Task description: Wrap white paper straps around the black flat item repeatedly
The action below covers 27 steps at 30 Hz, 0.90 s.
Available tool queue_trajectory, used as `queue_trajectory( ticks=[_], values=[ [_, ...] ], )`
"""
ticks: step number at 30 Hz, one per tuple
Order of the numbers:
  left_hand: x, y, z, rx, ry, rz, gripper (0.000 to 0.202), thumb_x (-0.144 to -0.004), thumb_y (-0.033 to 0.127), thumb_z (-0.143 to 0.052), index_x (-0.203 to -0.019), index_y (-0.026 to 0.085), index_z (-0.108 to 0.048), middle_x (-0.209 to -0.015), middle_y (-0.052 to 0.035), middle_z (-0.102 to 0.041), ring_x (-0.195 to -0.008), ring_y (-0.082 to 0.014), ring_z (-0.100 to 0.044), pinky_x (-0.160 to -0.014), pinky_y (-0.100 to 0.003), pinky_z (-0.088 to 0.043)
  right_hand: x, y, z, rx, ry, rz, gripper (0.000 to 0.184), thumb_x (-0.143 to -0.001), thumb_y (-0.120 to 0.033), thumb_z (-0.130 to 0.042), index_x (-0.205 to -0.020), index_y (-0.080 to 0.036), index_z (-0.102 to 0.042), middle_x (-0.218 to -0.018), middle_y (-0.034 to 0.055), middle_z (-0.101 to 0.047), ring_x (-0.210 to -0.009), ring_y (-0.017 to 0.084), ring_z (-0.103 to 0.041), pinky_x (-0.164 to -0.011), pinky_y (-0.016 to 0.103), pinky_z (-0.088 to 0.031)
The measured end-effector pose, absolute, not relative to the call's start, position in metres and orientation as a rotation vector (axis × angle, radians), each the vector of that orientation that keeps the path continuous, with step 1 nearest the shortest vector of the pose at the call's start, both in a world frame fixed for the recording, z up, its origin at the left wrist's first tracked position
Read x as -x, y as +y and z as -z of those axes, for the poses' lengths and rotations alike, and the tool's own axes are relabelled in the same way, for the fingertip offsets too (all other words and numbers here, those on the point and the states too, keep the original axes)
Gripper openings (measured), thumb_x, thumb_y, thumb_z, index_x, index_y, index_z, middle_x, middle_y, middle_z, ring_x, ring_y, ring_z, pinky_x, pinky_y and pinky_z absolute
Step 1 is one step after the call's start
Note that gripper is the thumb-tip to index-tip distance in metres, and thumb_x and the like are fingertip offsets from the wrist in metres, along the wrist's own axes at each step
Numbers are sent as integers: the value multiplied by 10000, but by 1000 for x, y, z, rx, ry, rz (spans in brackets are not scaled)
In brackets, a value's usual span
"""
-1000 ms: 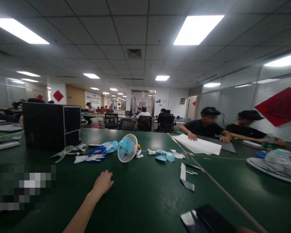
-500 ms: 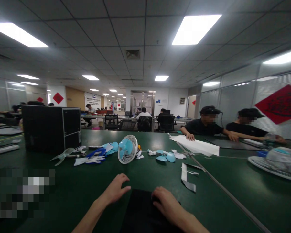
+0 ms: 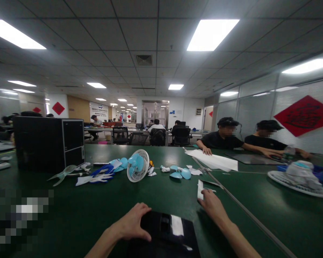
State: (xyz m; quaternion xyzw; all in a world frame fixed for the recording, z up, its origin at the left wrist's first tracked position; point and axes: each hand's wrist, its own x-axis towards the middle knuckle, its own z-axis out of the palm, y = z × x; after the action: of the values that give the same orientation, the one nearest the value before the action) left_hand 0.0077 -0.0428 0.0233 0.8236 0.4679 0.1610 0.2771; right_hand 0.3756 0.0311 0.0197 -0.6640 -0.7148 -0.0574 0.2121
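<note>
At bottom centre our left hand curls over the black box and clasps its left corner. Our right hand, fingers loosely spread, touches the white strip just above it

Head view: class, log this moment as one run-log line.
left hand: resting on black device | right hand: fingertips at white strip | beyond: small blue fan on green table

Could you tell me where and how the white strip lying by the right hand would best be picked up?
Pinch the white strip at its near end, coming from the person's side, where the right hand reaches it. It is long and narrow and lies flat on the green table, pointing away, so thumb and forefinger would probably have to lift that short edge first.
</note>
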Motion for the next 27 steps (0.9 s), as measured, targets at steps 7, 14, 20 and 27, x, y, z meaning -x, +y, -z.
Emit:
queue_trajectory(
  ticks=[7, 14, 20, 27],
  values=[
    [-3, -37, -17, -2201, 1342, -453, 967, -521, 633, -739, -1352, 229, -455, -1330, -86, -451, -1204, -273, -428, -1061, -366, -340, -385, 39, -5, 1989, -1990, 127, 188, -862, -303, -529, -935, -145, -598, -1004, 128, -629, -909, 233, -612, -758, 287, -428],
    [-1, -33, -15, -2206, 1340, -483, 946, -527, 630, -733, -1345, 238, -463, -1332, -79, -455, -1203, -272, -436, -1067, -367, -335, -386, 37, -7, 2009, -2015, 127, 208, -881, -314, -477, -896, -144, -596, -969, 129, -645, -871, 228, -625, -715, 284, -411],
    [-1, -34, -17, -2200, 1343, -496, 923, -546, 613, -727, -1345, 231, -465, -1343, -78, -462, -1215, -274, -437, -1068, -363, -334, -384, 35, -10, 2037, -2014, 136, 224, -871, -306, -461, -883, -137, -607, -955, 141, -651, -856, 241, -633, -696, 291, -402],
    [1, -29, -14, -2178, 1394, -482, 896, -619, 603, -681, -1382, 212, -418, -1416, -83, -402, -1273, -269, -389, -1091, -345, -302, -384, 37, -8, 2070, -1998, 133, 246, -860, -327, -453, -899, -143, -611, -965, 144, -660, -865, 249, -643, -686, 294, -403]
  ],
)
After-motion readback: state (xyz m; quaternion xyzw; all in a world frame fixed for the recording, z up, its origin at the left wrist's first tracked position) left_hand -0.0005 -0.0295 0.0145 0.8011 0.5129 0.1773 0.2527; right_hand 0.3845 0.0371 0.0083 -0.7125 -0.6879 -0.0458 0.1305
